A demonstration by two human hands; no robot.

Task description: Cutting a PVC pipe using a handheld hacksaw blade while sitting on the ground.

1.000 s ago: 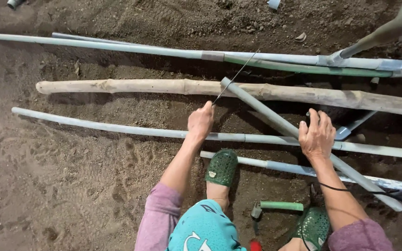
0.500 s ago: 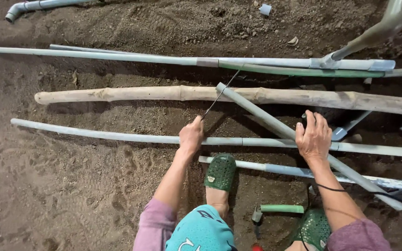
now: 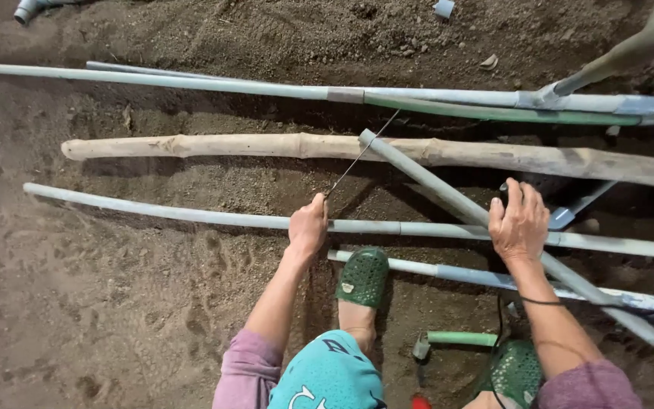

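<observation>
The left hand (image 3: 308,226) is curled closed around the near end of a thin hacksaw blade (image 3: 361,154), which runs up and to the right from the fist to the cut end of a slanting grey pipe (image 3: 448,198). The right hand (image 3: 520,221) lies flat on that same pipe further down its length, fingers spread over it and pressing it down, with something dark under the fingertips that is too hidden to name. The slanting pipe crosses over a long grey pipe (image 3: 191,216) lying left to right on the dirt ground (image 3: 115,318), and its upper end rests against a pale wooden pole (image 3: 213,145) that lies parallel to the long pipes. Beyond the pole another long grey pipe (image 3: 160,79) stretches across the top of the view, joined near the middle to a green-tinted length. Nearer the person a shorter bluish pipe (image 3: 463,274) passes just beyond the toe of a green clog (image 3: 362,276) on the left foot; the other green clog (image 3: 515,371) is partly hidden by the right forearm. A hammer with a green handle (image 3: 456,339) lies on the soil between the two feet.
</observation>
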